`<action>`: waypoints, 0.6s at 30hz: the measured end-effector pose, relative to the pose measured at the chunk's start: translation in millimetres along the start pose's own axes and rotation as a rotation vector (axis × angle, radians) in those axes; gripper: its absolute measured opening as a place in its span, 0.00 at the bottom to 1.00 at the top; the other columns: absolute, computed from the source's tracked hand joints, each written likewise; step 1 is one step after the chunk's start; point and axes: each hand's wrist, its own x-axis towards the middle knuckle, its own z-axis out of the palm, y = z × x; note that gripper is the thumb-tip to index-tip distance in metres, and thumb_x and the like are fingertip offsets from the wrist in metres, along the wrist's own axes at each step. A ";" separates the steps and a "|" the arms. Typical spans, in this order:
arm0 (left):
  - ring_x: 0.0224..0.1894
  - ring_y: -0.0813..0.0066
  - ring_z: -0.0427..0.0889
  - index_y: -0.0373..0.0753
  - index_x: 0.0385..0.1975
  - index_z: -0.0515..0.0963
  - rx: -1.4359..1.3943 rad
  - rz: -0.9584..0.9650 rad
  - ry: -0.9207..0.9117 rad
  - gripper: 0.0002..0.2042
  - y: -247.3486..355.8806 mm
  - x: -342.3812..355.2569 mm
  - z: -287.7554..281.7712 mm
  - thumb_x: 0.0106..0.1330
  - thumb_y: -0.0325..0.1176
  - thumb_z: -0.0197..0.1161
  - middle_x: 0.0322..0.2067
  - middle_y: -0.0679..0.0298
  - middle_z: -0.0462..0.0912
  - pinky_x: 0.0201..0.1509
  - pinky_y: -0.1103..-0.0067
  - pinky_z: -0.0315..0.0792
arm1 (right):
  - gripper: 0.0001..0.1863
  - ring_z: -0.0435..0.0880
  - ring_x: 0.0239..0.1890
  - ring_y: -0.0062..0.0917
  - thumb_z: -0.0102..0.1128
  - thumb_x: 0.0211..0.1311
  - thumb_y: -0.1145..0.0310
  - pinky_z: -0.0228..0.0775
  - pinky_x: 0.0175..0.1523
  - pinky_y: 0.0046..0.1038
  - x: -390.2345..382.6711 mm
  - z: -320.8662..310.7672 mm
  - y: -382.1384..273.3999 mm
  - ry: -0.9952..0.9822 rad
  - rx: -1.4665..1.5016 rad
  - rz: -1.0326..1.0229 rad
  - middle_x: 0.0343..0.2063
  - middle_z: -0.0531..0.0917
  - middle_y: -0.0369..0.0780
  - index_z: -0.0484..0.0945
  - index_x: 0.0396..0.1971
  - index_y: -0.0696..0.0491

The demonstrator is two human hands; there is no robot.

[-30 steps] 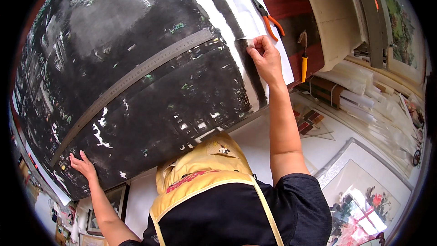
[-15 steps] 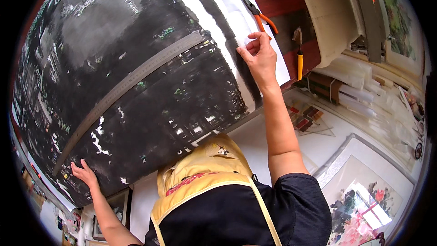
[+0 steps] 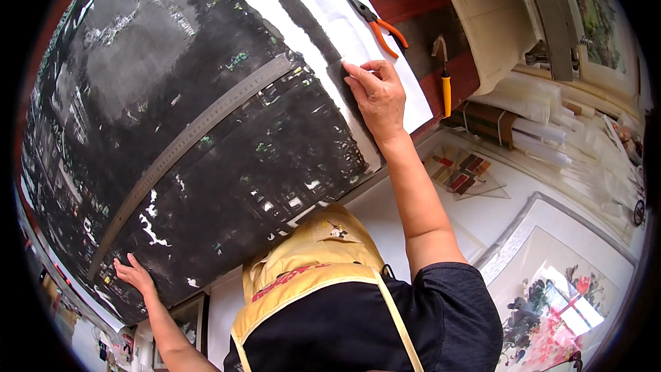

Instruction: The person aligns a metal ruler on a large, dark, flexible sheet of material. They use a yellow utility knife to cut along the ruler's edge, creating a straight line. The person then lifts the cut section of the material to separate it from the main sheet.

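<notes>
Half a second ago the right hand's [image 3: 379, 100] thumb and forefinger stood apart; now they nearly meet at the dark grey painted strip [image 3: 296, 14] along the right margin of the large black-and-grey painted sheet [image 3: 200, 186], left on the table. Whether they grip it, I cannot tell. The left hand [image 3: 136, 277] remains spread, empty, by the long grey ruler's [image 3: 219, 112] near-left end.
</notes>
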 end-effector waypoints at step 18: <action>0.73 0.42 0.60 0.24 0.72 0.59 0.011 0.012 0.010 0.38 -1.3 -0.4 -0.4 0.80 0.55 0.52 0.70 0.35 0.62 0.77 0.56 0.56 | 0.18 0.84 0.40 0.30 0.76 0.57 0.70 0.78 0.46 0.33 6.6 -0.2 -3.3 -0.125 0.136 0.265 0.37 0.82 0.40 0.82 0.46 0.53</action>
